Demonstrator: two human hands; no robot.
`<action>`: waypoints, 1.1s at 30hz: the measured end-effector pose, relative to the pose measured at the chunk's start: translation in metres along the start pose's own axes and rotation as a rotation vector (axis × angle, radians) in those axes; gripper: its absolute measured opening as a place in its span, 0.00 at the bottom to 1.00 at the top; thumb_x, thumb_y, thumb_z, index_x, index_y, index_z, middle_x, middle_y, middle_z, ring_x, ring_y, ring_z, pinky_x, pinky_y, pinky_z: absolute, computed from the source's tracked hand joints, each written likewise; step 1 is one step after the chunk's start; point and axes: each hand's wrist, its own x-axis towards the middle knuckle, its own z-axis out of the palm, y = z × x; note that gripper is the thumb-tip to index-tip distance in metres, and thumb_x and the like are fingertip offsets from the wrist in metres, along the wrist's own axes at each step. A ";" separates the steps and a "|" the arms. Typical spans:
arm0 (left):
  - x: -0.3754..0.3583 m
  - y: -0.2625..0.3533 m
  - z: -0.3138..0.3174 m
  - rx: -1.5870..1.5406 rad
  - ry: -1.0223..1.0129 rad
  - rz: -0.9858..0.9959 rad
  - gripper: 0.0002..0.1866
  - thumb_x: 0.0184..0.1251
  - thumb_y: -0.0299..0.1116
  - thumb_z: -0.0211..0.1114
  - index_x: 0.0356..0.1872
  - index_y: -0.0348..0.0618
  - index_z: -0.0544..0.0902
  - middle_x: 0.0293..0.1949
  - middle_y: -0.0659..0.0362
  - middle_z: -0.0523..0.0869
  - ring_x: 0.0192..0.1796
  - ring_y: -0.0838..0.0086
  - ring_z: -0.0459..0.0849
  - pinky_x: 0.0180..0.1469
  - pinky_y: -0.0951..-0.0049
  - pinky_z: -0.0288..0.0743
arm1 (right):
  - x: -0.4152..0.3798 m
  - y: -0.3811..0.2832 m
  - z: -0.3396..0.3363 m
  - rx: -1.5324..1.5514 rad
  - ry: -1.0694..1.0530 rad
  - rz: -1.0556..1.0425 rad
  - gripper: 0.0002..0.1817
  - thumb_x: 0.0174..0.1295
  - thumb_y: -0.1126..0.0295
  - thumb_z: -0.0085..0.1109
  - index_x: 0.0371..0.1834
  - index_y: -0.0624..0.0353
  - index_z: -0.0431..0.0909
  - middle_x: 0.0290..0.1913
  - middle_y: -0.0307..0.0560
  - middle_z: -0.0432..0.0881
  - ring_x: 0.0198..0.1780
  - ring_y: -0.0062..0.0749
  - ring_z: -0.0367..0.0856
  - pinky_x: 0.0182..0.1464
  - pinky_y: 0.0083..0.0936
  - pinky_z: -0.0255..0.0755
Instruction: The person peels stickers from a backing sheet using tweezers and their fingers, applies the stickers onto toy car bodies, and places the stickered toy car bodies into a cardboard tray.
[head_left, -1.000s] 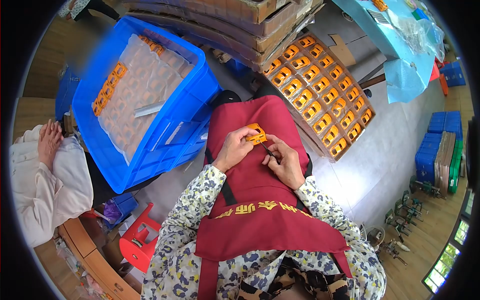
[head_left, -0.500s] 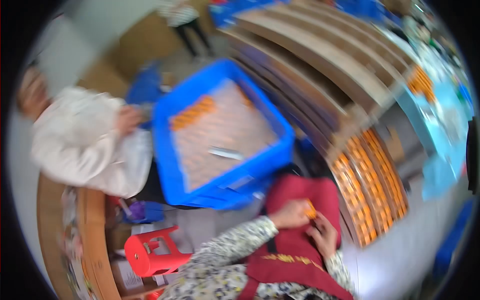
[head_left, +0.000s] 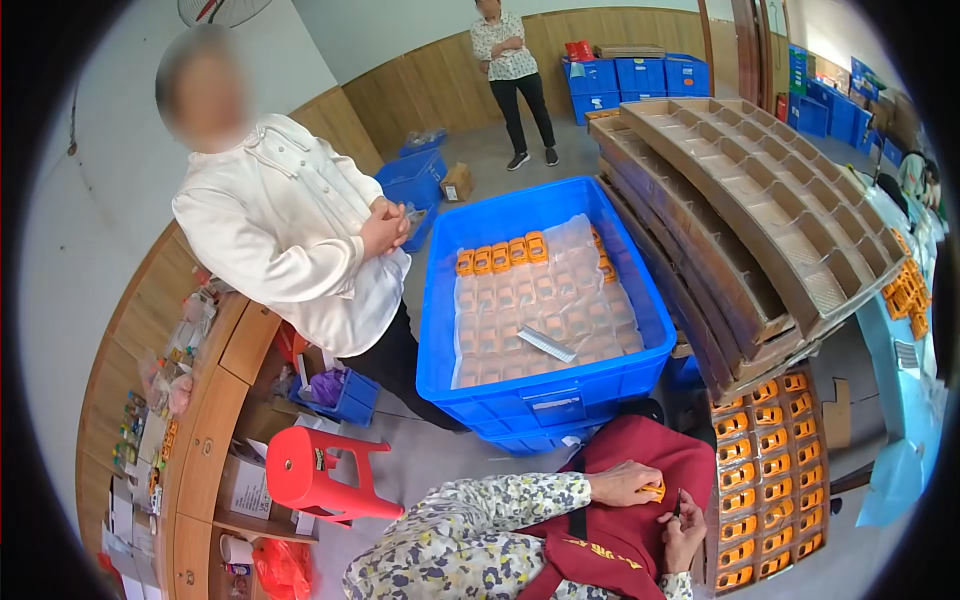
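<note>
My left hand (head_left: 625, 484) is closed around an orange toy car (head_left: 651, 491), mostly covered by the fingers, above the maroon apron (head_left: 640, 450) on my lap. Close beside it, my right hand (head_left: 685, 532) has its fingers pinched on a small dark thin thing (head_left: 678, 505), too small to name. Just ahead stands a big blue bin (head_left: 545, 398). In it lies a clear plastic sheet over rows of pockets, with several orange toy cars (head_left: 500, 256) along the far edge. A pale ridged strip (head_left: 546, 343) rests on the sheet.
Stacked brown compartment trays (head_left: 770, 200) rise right of the bin. Below them, a tray of orange cars (head_left: 770, 480) stands near my right side. A red stool (head_left: 325, 470) is at left. One person in white (head_left: 290, 240) stands by the bin, another person (head_left: 515, 80) farther back.
My view has swung and steadied from a blur, so the bin and trays sit lower in view. The orange car stays in my left hand; a dark thing now shows in my right fingers.
</note>
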 end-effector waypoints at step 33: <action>0.061 0.076 0.040 0.304 -0.403 0.469 0.12 0.58 0.23 0.63 0.43 0.35 0.75 0.38 0.49 0.78 0.40 0.54 0.79 0.43 0.60 0.75 | -0.021 -0.032 -0.048 -0.387 0.385 0.144 0.21 0.50 0.61 0.70 0.35 0.68 0.74 0.24 0.46 0.75 0.26 0.28 0.74 0.29 0.28 0.69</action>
